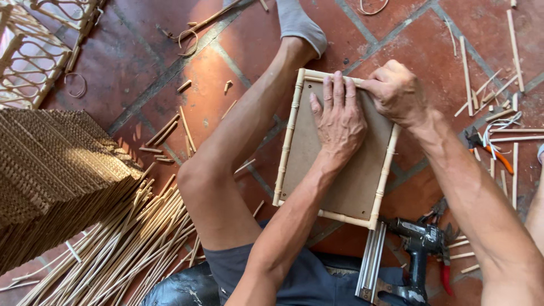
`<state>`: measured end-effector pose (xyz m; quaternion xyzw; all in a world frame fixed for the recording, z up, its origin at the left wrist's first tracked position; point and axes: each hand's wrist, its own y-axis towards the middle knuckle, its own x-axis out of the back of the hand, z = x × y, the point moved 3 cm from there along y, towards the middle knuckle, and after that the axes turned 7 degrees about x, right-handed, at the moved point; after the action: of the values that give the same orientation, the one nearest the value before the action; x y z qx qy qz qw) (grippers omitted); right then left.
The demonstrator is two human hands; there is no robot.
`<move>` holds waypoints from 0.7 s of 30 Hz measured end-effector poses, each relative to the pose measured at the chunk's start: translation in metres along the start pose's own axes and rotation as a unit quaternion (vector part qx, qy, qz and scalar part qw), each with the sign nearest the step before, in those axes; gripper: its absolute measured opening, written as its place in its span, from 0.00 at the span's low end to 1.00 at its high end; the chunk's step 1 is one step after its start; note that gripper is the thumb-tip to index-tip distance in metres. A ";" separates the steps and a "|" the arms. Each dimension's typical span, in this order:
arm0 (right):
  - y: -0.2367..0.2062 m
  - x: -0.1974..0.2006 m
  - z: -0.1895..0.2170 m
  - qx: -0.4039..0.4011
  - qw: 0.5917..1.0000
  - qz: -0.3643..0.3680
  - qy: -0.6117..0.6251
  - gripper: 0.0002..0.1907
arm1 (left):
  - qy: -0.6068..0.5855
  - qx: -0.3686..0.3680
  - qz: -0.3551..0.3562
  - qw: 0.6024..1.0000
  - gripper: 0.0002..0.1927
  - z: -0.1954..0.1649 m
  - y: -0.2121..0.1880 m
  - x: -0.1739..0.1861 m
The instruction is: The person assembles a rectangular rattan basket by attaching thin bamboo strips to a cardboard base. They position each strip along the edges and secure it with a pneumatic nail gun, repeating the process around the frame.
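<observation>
Bamboo-framed panel lying flat across the lap and bent left leg, over the red tiled floor, brown backing board facing up inside a pale cane border. Left hand pressed flat on the board near the far edge, grip spread, fingers reaching to the top rail. Right hand at the far right corner of the frame, grip pressed together with fingertips pinching down on the top rail just beside the left fingers. Nail gun resting near the lower right corner of the panel, dark body and long metal magazine almost touching the frame's near rail. Red-handled pliers just beside the gun. Orange-handled cutters further right among white cord and scattered cane offcuts. Heap of long thin cane sticks to the left of the leg, crowding the floor up to the knee. Stack of woven mats beyond the sticks on the left, and an open cane lattice piece in the far left corner. Short cane scraps strewn over the tiles between leg and stack. Grey-socked foot just past the panel's far edge.
</observation>
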<state>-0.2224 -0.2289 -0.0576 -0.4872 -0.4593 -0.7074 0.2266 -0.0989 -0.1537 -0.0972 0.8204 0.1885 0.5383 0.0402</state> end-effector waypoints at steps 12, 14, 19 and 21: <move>-0.002 0.005 0.009 -0.072 0.995 -0.041 0.055 0.03 | -0.006 -0.018 0.020 1.000 0.30 0.000 -0.002 0.002; -0.012 0.014 0.007 -0.097 0.991 -0.047 0.075 0.04 | 0.005 -0.019 0.037 0.999 0.30 0.000 -0.003 0.001; -0.132 0.064 0.008 -0.284 0.938 -0.150 0.134 0.03 | 0.008 -0.034 0.040 0.999 0.29 -0.004 -0.008 0.004; -0.218 0.084 0.027 -0.451 0.857 -0.175 0.176 0.07 | 0.030 -0.038 0.034 0.998 0.28 -0.006 -0.009 0.005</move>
<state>-0.4126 -0.0913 -0.0728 -0.3143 -0.1199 -0.9392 -0.0687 -0.1050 -0.1439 -0.0924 0.8077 0.1408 0.5706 0.0473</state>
